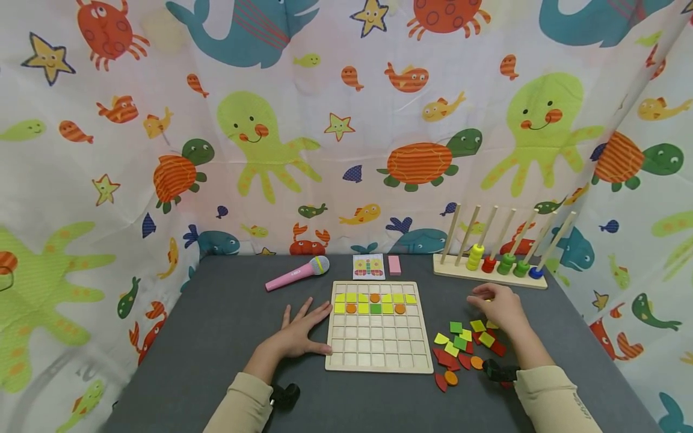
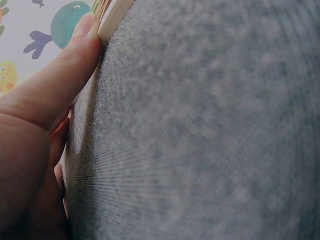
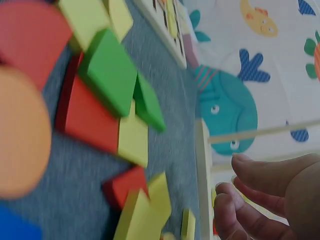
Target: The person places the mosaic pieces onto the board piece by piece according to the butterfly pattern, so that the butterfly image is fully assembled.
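Note:
A wooden grid board lies on the dark table with yellow, orange and green pieces in two upper rows. My left hand rests at the board's left side, fingers spread; in the left wrist view the thumb lies against the wooden edge. To the right, my right hand hovers at the far side of a loose pile, over a bit of yellow. In the right wrist view its fingers are loosely bent below the thumb. The pile has yellow, green and red tiles and orange discs.
Behind the right hand stands a wooden peg rack with coloured rings. Along the back lie a pink microphone, a pattern card and a pink block. A sea-animal curtain hangs beyond the table.

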Demonstrator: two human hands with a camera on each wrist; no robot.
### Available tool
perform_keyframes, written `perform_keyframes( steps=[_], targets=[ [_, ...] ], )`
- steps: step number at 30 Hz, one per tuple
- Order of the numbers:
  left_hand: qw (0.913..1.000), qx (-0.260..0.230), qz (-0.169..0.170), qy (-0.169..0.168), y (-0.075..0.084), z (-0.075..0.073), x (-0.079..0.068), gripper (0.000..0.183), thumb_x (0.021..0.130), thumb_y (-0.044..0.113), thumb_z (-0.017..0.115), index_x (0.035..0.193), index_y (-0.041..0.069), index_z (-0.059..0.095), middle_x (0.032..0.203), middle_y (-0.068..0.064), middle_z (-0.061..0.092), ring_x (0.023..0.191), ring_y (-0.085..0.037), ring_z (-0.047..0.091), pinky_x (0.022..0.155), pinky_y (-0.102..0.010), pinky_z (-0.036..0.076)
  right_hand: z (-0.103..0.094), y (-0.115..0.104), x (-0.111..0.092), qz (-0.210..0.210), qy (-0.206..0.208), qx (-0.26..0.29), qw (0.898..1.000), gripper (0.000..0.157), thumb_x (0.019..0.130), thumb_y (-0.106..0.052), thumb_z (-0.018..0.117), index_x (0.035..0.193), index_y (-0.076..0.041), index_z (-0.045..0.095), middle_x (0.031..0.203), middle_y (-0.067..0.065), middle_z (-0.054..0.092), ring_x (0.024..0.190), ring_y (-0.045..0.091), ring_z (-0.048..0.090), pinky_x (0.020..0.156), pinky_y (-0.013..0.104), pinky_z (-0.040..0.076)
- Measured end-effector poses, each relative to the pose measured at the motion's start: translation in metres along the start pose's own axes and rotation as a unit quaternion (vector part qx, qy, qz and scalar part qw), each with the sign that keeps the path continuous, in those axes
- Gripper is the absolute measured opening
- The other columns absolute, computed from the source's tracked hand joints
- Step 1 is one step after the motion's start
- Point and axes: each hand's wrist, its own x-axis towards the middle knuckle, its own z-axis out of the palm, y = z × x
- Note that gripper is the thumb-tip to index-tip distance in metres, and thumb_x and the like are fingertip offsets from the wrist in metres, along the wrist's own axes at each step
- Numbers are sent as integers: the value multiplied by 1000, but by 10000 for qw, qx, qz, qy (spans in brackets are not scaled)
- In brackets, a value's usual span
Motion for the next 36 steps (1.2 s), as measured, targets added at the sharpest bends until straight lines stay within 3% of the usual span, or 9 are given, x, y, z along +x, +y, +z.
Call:
perform_keyframes(
  steps=[7, 15, 24, 36],
  targets=[
    [10000, 40, -17, 41, -1, 3, 2, 109, 73, 70, 76, 161, 36, 22, 169, 13, 17, 158, -29, -7, 115, -68, -19, -11, 25, 0, 245, 32, -48, 9997, 40, 96, -30, 70, 119, 3, 67, 107, 23, 71, 90, 31, 64, 68, 36, 52],
    [9999, -54, -85, 9, -1, 3, 2, 110, 72, 69, 77, 161, 36, 22, 169, 12, 17, 158, -28, -8, 115, -67, -21, -12, 46, 4, 626, 4, -94, 9980, 43, 95, -30, 70, 120, 4, 65, 114, 28, 67, 96, 36, 59, 77, 45, 50],
    [10000, -49, 3, 54, -1, 2, 1, 110, 72, 70, 76, 161, 35, 23, 169, 12, 18, 158, -30, -7, 114, -69, -20, -7, 47, 10, 565, -152, -411, 9974, 38, 95, -33, 69, 112, 1, 71, 104, 23, 69, 93, 37, 59, 79, 50, 47],
    [9998, -105, 117, 95, -4, 4, 2, 111, 72, 70, 76, 162, 33, 22, 169, 8, 19, 158, -32, -5, 114, -68, -21, -5, 35, 12, 684, -265, -475, 9962, 40, 94, -32, 72, 109, 4, 66, 99, 20, 66, 83, 29, 58, 69, 39, 47]
  ],
)
